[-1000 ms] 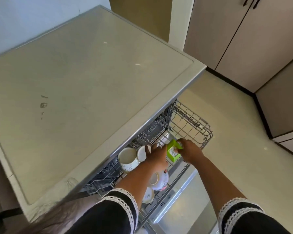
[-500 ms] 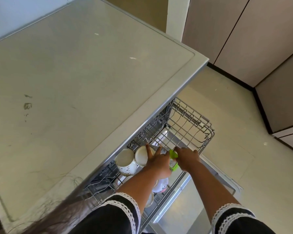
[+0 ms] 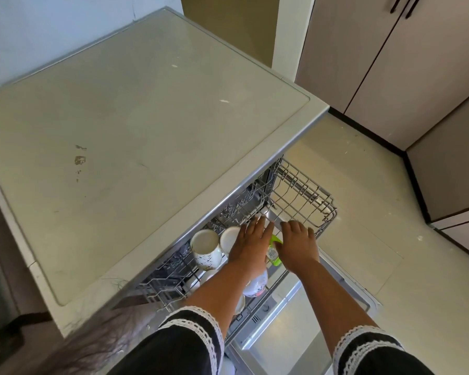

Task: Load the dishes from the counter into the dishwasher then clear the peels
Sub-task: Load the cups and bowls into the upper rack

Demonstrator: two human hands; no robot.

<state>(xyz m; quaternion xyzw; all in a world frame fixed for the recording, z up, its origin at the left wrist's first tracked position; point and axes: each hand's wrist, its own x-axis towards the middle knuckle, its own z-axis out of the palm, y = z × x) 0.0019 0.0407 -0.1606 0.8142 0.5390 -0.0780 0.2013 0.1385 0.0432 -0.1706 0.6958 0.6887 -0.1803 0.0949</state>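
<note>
Green item [image 3: 275, 251] with white label lies in rack [image 3: 303, 197], long axis toward viewer; both hands' fingers [image 3: 257, 226] spread flat beside it.

One view only, worn on the person's head, looking forward and steeply down. It sits close above the desk [image 3: 136, 147], which fills the frame from 9 to 12 o'clock. The pulled-out dishwasher rack [image 3: 303, 196] lies near centre toward 5 o'clock, both forearms entering from 6 o'clock. Floor [image 3: 363, 239] and cupboards [image 3: 390, 63] spread from 1 to 4 o'clock, farther off.
</note>
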